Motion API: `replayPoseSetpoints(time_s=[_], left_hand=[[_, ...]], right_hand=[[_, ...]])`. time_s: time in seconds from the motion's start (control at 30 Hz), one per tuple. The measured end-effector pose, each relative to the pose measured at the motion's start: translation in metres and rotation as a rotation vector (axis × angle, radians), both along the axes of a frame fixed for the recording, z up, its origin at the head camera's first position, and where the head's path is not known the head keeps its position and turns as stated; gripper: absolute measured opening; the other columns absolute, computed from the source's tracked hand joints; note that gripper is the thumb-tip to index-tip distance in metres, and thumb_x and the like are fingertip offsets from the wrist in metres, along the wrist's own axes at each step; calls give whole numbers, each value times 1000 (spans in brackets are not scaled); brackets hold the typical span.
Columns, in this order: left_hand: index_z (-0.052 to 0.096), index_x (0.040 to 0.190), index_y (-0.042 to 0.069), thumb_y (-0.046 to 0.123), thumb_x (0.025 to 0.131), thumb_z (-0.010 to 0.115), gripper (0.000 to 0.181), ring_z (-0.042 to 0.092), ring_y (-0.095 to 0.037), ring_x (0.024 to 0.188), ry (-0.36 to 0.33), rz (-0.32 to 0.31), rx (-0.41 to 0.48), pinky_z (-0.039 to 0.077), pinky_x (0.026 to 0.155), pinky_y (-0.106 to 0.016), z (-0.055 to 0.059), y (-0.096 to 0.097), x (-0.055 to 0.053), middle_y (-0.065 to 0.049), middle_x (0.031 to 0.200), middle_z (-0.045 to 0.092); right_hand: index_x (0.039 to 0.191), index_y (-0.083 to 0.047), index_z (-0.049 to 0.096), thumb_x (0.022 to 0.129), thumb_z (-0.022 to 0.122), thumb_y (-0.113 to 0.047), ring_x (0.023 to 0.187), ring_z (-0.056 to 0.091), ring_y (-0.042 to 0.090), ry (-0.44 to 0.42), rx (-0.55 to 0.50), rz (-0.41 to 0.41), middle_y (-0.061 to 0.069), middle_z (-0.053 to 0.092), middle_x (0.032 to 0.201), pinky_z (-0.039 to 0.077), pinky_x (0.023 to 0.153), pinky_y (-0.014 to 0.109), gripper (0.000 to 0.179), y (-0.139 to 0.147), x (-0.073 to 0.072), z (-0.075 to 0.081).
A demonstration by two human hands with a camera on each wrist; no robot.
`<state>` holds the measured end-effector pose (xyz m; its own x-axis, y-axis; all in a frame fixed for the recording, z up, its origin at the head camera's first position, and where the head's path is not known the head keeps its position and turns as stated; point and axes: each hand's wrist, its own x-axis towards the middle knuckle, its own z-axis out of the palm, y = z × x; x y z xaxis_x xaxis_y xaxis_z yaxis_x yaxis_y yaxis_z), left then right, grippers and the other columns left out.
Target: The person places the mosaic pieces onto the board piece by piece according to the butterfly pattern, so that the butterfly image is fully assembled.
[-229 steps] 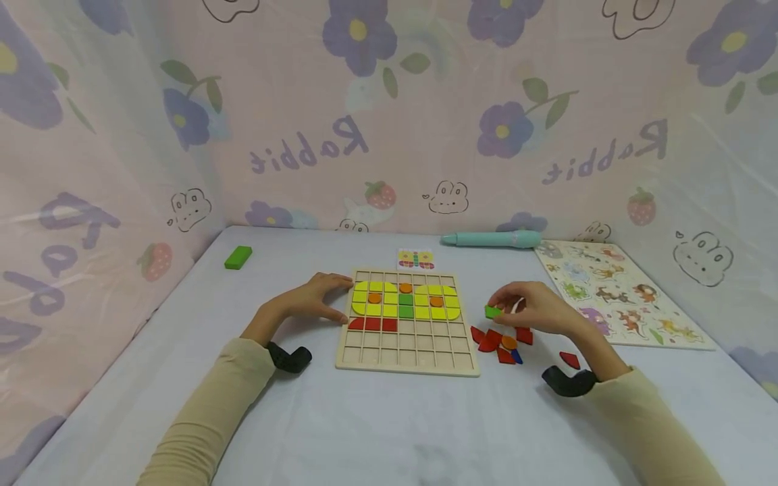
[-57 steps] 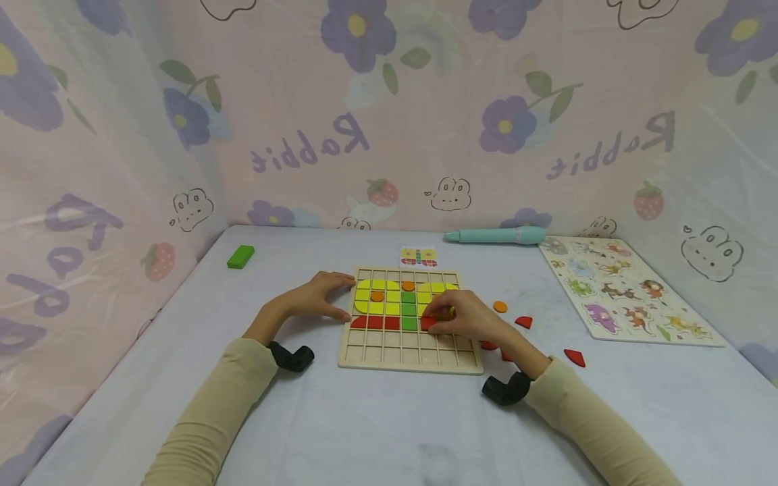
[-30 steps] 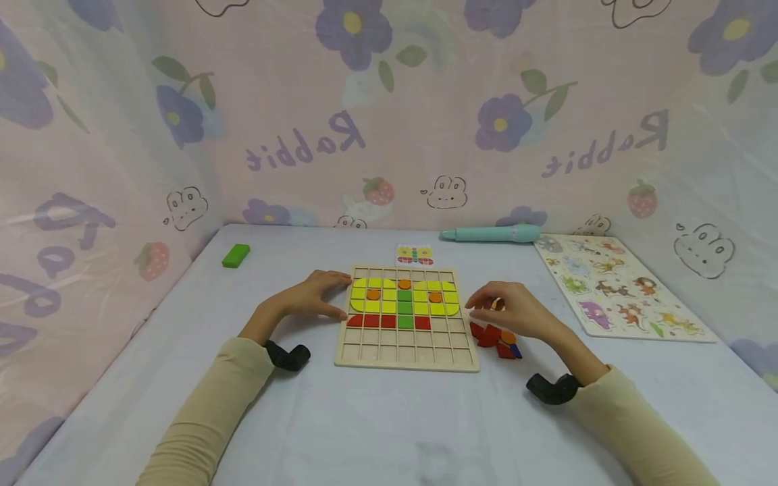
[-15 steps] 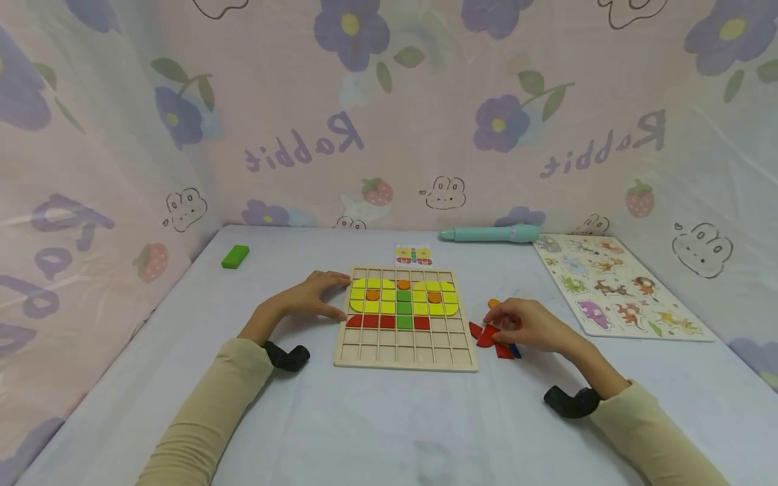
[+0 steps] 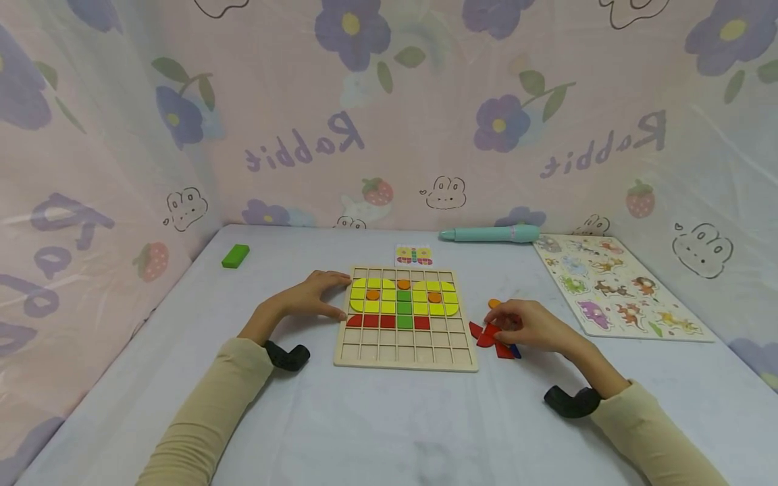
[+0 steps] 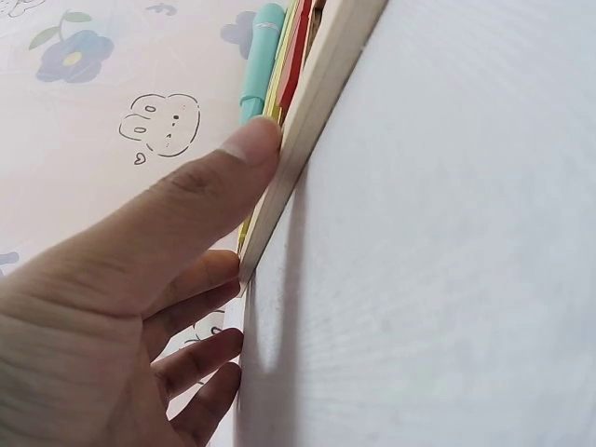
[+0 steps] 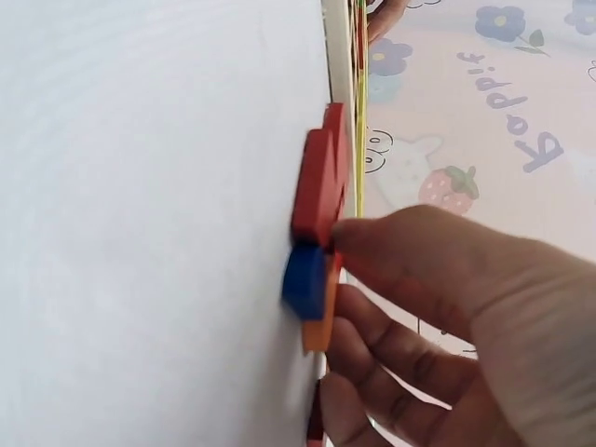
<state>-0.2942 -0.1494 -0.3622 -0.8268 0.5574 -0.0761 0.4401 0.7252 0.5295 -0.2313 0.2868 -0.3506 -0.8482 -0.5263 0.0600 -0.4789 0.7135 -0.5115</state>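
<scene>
My left hand (image 5: 306, 297) rests at the left edge of a wooden grid board (image 5: 407, 354), thumb against its side in the left wrist view. Yellow pieces (image 5: 367, 307), orange discs (image 5: 404, 285), green squares (image 5: 404, 297) and a row of red pieces (image 5: 371, 322) sit in the board's cells. Right of the board, my right hand (image 5: 529, 325) pinches at a red piece (image 5: 488, 335) in a small pile, its fingers partly hiding the pieces. A blue piece (image 7: 303, 279) and an orange disc (image 7: 319, 331) lie under the fingers in the right wrist view.
A small butterfly picture card (image 5: 415, 255) lies behind the board. Farther back is a turquoise pen (image 5: 489, 234); an animal puzzle board (image 5: 620, 287) stands to the right. A green block (image 5: 236, 256) lies at the back left. Another orange disc (image 5: 494, 304) is near the pile.
A green square and a red square have gone into the board's red row. My right hand has moved from the board back to the pile. The left hand stays put.
</scene>
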Motion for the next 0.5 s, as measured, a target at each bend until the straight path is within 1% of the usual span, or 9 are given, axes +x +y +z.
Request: replayPoseSetpoints(time_s=[0.17,0.27,0.37,0.5], left_hand=[[41,141,12,42,76,74,79,19,-29,138,1,-1,-3,17,111,-52,-1,-1,-1,-6,148,34],[41,141,11,43,76,74,79,19,-30,138,6,-9,-6,17,111,-52,-1,-1,-1,-8,148,34],[41,141,10,43,76,74,79,20,-31,137,10,-17,-4,17,111,-53,0,-1,0,-9,148,34],[42,141,10,41,76,74,78,20,-31,137,10,-16,3,17,111,-53,2,-1,1,-9,148,35]], right_hand=[[104,-5,66,79,71,-9,76,49,16,34,10,-17,-1,56,82,46,64,22,26,2,-2,-1],[104,-5,65,78,73,-16,76,50,15,18,21,-43,-2,57,82,47,64,23,29,2,-3,-2],[101,-6,65,77,75,-20,74,50,15,-4,34,-68,-3,56,80,47,63,22,30,2,-3,-2],[97,-7,65,77,74,-18,71,49,14,-12,48,-79,-4,56,76,46,60,22,25,1,-5,0]])
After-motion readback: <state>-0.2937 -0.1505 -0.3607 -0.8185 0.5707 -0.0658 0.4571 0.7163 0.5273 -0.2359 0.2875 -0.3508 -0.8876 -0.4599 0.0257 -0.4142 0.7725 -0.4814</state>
